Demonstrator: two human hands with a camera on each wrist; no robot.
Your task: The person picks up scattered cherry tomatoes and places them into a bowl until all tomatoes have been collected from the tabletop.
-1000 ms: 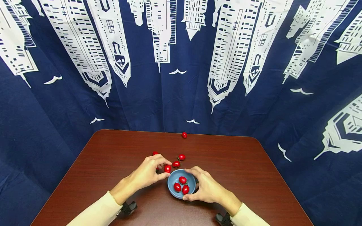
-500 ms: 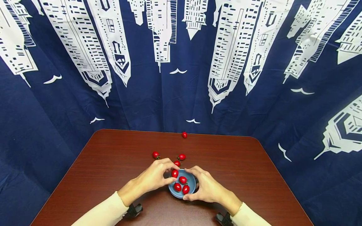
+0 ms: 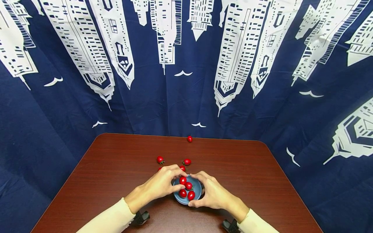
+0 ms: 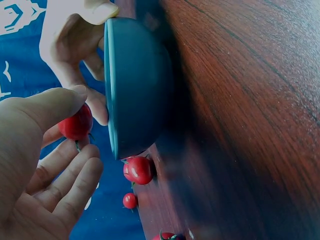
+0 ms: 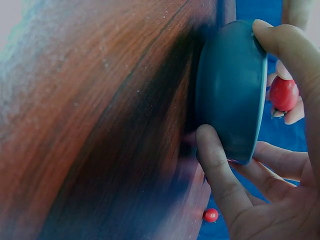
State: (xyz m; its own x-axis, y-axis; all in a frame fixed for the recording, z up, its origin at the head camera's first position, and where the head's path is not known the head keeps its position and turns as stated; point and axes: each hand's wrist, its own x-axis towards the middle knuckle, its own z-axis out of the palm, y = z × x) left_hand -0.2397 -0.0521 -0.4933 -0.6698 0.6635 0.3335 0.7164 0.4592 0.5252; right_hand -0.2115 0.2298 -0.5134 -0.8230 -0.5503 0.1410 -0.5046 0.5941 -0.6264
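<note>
At the blue bowl (image 4: 140,90): left hand (image 3: 163,182), pinching one cherry tomato (image 3: 182,180); right hand (image 3: 214,192), gripping the bowl. Released too high, the tomato could bounce out.

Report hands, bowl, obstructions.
Left hand pinches small, red, oval tomato above round blue bowl. Right hand grips bowl. Three similar tomatoes inside. Nothing seen in the way.

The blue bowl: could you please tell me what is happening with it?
A person's left hand pinches a cherry tomato above the blue bowl, while the right hand grips the bowl. Three cherry tomatoes lie inside it; several more cherry tomatoes lie on the brown table.
</note>
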